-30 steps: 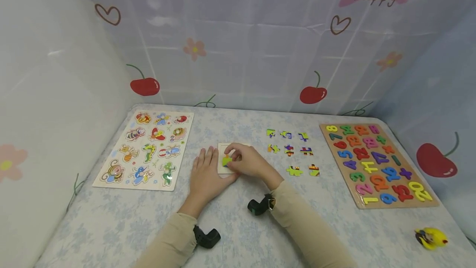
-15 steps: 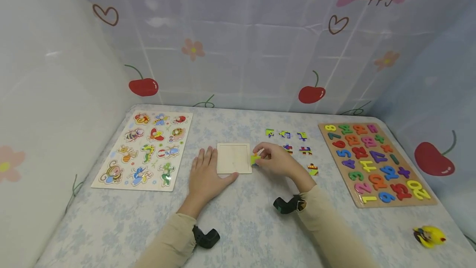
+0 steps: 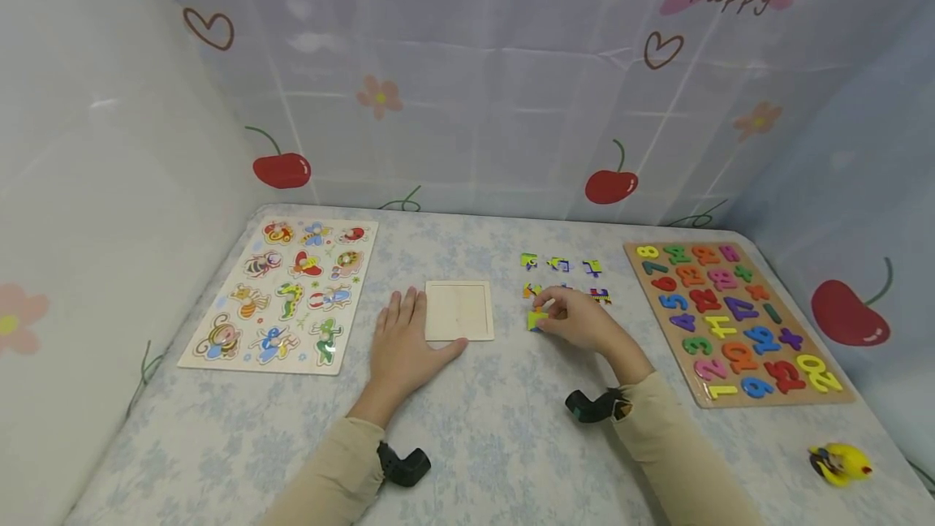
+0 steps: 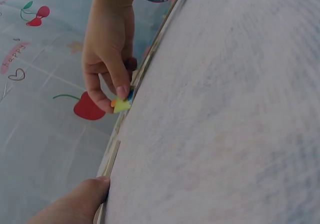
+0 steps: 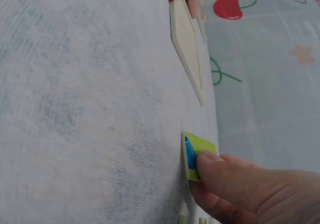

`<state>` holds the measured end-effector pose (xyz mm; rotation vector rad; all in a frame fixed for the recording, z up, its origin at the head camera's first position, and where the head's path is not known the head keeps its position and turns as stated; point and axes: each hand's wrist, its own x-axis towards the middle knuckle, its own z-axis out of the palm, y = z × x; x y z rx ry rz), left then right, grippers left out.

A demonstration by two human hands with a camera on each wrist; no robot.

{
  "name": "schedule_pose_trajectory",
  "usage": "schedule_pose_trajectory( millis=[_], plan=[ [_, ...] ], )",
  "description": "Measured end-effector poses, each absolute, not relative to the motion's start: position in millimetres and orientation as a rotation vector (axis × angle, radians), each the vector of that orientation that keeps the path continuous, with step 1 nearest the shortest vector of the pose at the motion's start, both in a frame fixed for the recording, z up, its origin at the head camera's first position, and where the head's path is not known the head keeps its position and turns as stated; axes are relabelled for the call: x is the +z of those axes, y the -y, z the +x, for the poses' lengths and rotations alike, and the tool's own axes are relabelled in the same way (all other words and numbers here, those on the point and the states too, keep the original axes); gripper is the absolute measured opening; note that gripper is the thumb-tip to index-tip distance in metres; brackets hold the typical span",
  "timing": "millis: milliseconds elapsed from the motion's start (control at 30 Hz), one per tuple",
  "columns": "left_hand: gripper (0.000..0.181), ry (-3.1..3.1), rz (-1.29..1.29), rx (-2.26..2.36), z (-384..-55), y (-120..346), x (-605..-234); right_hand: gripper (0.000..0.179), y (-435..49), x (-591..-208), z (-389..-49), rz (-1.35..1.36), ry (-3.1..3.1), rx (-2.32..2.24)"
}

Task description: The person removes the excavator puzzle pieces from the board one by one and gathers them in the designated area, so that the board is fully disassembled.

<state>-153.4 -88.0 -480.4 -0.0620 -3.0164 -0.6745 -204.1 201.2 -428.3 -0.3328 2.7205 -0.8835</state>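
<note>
My left hand [image 3: 402,347] lies flat on the table, fingers spread along the left side of a square wooden puzzle tray [image 3: 456,307] with a raised rim and bare floor. In the right wrist view, its fingers touch the tray's edge. Right of the tray, my right hand [image 3: 580,323] pinches a yellow-green jigsaw piece [image 5: 201,144] with a blue patch between thumb and fingers. The piece is tilted close to the table. Behind and around this hand lie loose jigsaw pieces [image 3: 558,265] in rows, some hidden by the hand.
A wooden insect puzzle board [image 3: 299,360] lies on the left of the table. On the right is a number puzzle board [image 3: 675,347], with a yellow toy duck [image 3: 843,463] near the front. A printed curtain [image 3: 467,128] rises behind the table.
My right hand has moved right, carrying the jigsaw piece from over the tray to beside the other loose pieces. The tray's floor is now uncovered. My left hand has stayed in place.
</note>
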Motion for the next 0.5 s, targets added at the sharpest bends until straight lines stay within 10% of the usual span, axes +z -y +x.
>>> schedule_pose_trajectory(
  millis=[500],
  plan=[
    [0.114, 3.012, -0.065, -0.675, -153.6, 87.3, -480.3, 0.026, -192.7, -432.2, -196.5, -0.396, -2.951, -0.526]
  ],
)
